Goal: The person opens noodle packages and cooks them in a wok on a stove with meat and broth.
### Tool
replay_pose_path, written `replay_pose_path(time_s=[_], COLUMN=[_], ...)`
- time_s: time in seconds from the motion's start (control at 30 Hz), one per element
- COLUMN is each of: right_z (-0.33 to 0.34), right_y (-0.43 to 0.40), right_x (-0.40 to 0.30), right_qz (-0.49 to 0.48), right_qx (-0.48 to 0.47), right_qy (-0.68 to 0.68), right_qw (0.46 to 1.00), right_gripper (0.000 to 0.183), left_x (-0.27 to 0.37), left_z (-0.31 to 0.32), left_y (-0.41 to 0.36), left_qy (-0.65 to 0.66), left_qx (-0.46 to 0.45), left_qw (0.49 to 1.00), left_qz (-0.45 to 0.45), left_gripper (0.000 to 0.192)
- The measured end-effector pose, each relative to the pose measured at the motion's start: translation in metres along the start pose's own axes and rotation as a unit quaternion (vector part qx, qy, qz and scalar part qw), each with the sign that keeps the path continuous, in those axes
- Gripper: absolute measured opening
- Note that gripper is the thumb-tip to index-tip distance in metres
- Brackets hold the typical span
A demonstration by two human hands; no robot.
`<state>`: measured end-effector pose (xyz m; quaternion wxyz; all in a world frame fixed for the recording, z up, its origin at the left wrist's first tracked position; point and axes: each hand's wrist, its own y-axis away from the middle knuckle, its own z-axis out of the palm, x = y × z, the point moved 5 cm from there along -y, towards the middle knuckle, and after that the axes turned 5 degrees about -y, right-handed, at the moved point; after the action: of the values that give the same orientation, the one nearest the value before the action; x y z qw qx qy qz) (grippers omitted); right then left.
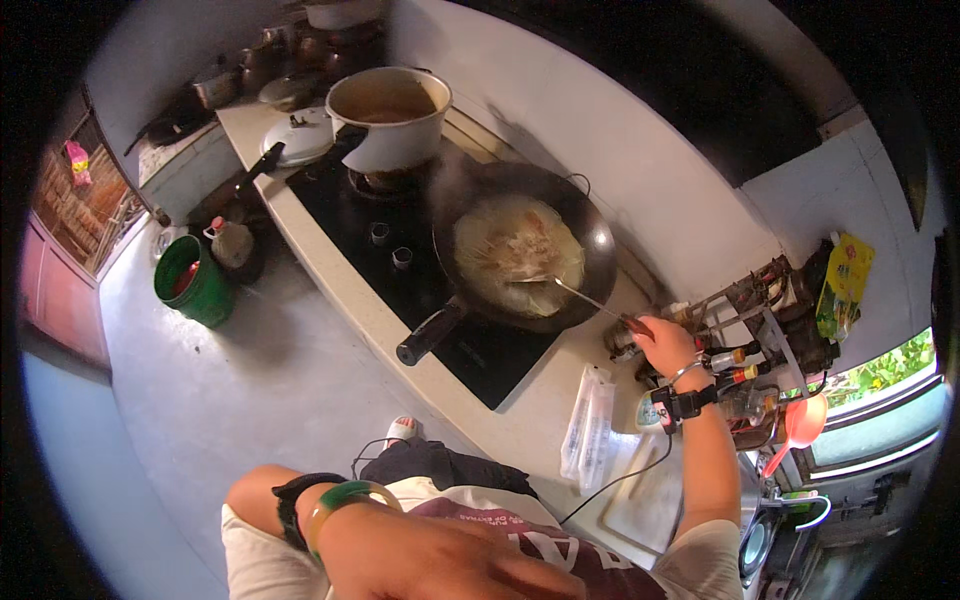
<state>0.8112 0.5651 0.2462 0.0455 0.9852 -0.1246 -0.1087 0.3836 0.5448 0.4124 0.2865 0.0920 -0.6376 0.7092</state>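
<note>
My right hand (666, 345) grips the dark reddish end of a long-handled metal cooking utensil (592, 301). Its head dips into the cloudy broth (480, 262) in a dark wok (596, 232). Pale shreds of food and some green strips lie in that liquid; whether the head is a spatula or a ladle is hard to tell. The wok stands on a black glass cooktop (487, 367), its black handle (429, 330) pointing towards me. My left hand (450, 547) is held before my shirt, back of the hand up; its palm and fingertips are hidden.
Behind the wok's left side stands a large pot (397, 139), beside a pressure-cooker lid (307, 139). Right of my right hand is a rack with bottles (739, 360). Plastic-wrapped packages (589, 427) and a cutting board (637, 502) lie on the counter. A green bucket (206, 292) stands on the floor.
</note>
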Motion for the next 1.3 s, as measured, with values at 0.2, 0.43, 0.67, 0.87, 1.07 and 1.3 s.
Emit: replay_pose_path(time_s=[0.2,0.43,0.67,0.87,1.07,1.3], right_z=[0.014,0.026,0.029,0.054,0.049,0.041], right_y=[-0.024,-0.052,-0.079,-0.088,-0.055,0.003], right_x=[-0.020,-0.018,-0.037,-0.040,-0.065,-0.035], right_qz=[0.002,0.056,-0.001,0.002,0.031,0.029], right_qx=[0.041,0.037,0.096,0.083,-0.028,-0.025], right_qy=[0.020,0.008,-0.077,-0.176,-0.220,-0.267], right_qw=[0.999,0.998,0.992,0.981,0.975,0.963], right_gripper=[0.037,0.038,0.031,0.036,0.027,0.024], left_x=[0.026,0.018,0.011,0.034,0.033,0.009], left_z=[0.008,-0.002,-0.009,-0.017,-0.002,0.004], left_y=[0.053,0.143,0.179,0.129,0.055,0.027], left_qy=[-0.059,-0.019,0.042,-0.070,-0.062,0.004], left_qx=[0.085,0.348,0.492,0.371,0.096,0.025], left_qw=[0.985,0.899,0.852,0.887,0.979,0.996], left_qz=[-0.139,-0.265,-0.174,-0.267,-0.168,-0.084], left_gripper=[0.027,0.043,0.043,0.037,0.036,0.035])
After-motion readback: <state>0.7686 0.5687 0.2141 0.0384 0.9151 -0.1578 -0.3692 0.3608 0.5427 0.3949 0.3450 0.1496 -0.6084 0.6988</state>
